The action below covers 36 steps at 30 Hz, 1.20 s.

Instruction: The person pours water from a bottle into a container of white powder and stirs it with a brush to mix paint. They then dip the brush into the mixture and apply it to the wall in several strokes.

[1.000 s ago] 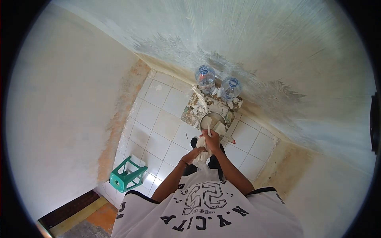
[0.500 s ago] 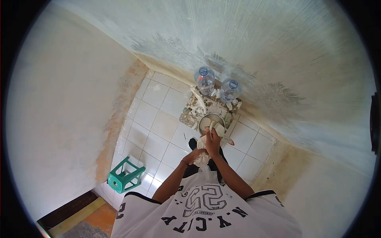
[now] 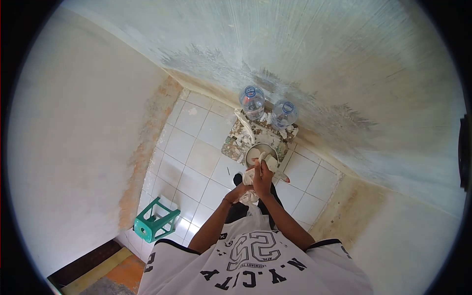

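My left hand [image 3: 238, 193] is closed on a crumpled white cloth or soft bag [image 3: 250, 198], which bunches up between both hands. My right hand [image 3: 262, 179] is closed just above and right of it, its fingers reaching over the near rim of a round metal pot [image 3: 247, 156]. A pale strip [image 3: 262, 156] shows at its fingertips; what it is I cannot make out. Flat pale pieces [image 3: 271, 163] sit in the pot's mouth. To the right of my right hand sticks out a light handle-like end [image 3: 283, 177] with a reddish tip.
Behind the pot is a stained board or block [image 3: 236, 142] with white lumps. Two clear plastic bottles [image 3: 252, 109] [image 3: 284, 115] stand there against the patchy wall [image 3: 314, 64]. A green stool [image 3: 155, 221] lies tipped on the white tiled floor [image 3: 196, 156], lower left.
The view has shifted slightly. My hands stay over the near side of the pot, with the white cloth or bag bunched a little differently between them.
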Available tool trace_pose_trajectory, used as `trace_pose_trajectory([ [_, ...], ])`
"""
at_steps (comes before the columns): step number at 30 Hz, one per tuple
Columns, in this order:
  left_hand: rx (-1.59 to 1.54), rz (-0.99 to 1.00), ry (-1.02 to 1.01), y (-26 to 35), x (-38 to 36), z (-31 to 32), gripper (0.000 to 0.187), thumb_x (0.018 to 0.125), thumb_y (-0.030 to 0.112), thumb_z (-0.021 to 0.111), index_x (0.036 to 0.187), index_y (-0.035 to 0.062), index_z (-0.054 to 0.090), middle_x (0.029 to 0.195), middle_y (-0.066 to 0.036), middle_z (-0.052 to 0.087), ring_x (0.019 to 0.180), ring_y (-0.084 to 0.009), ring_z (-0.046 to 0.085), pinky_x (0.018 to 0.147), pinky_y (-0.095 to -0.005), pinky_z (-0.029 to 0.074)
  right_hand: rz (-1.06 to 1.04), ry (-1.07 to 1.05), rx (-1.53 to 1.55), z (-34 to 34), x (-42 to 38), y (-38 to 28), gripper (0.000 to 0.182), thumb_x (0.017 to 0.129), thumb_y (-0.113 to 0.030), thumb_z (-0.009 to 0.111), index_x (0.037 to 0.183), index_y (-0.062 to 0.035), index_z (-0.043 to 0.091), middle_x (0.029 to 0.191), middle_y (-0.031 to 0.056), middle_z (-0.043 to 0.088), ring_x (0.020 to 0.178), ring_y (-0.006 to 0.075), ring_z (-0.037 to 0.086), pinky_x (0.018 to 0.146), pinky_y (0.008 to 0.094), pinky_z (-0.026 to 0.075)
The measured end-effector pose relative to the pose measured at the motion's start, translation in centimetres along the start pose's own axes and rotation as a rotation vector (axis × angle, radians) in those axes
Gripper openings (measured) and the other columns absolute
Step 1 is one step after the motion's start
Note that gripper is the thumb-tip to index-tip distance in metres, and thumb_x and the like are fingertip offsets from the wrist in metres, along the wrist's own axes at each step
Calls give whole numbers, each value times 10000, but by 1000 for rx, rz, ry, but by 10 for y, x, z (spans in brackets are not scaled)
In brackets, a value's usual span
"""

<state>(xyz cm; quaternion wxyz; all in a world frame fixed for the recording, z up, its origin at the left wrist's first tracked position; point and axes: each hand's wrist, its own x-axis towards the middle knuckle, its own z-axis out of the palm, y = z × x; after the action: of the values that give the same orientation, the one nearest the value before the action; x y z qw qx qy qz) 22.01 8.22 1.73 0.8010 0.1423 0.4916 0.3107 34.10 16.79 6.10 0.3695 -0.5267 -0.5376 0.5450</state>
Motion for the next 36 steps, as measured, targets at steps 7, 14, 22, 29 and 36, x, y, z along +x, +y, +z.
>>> trace_pose_trajectory([
  [7, 142, 111, 84, 41, -8, -14, 742, 887, 173, 731, 1510, 34, 353, 1360, -75, 571, 1200, -189, 576, 1013, -342, 467, -91, -13, 183, 28, 21, -27, 279, 1082, -193, 472, 1131, 20, 645, 763, 98, 727, 661, 153, 668, 608, 304, 489],
  [14, 378, 199, 108, 106, 3, -50, 766, 864, 165, 750, 1513, 43, 363, 1383, -76, 549, 1276, -196, 508, 1079, -335, 412, -129, -33, 115, 56, 58, -50, 306, 1095, -212, 450, 1108, 18, 652, 775, 101, 735, 738, 163, 715, 690, 302, 534],
  [22, 648, 281, 199, 151, 62, -106, 662, 787, 200, 805, 1375, 42, 546, 1265, -64, 657, 1159, -173, 600, 1012, -333, 473, -259, 60, 81, 82, 100, -39, 215, 1069, -146, 485, 1037, 22, 616, 910, 169, 755, 850, 335, 743, 743, 388, 551],
  [29, 1003, 539, 306, 154, 105, -120, 694, 731, 263, 824, 1335, 26, 579, 1238, -205, 675, 1139, -355, 645, 971, -398, 519, -154, -27, -212, 76, 102, 10, 143, 1038, -98, 535, 953, 13, 568, 881, 195, 729, 835, 392, 715, 672, 408, 537],
  [36, 1262, 646, 382, 142, 107, -117, 727, 703, 215, 801, 1360, 26, 555, 1364, -224, 577, 1284, -405, 537, 1078, -432, 460, -293, -96, -167, 69, 99, 21, 130, 1018, -95, 563, 953, 18, 568, 895, 210, 720, 855, 386, 720, 741, 426, 557],
])
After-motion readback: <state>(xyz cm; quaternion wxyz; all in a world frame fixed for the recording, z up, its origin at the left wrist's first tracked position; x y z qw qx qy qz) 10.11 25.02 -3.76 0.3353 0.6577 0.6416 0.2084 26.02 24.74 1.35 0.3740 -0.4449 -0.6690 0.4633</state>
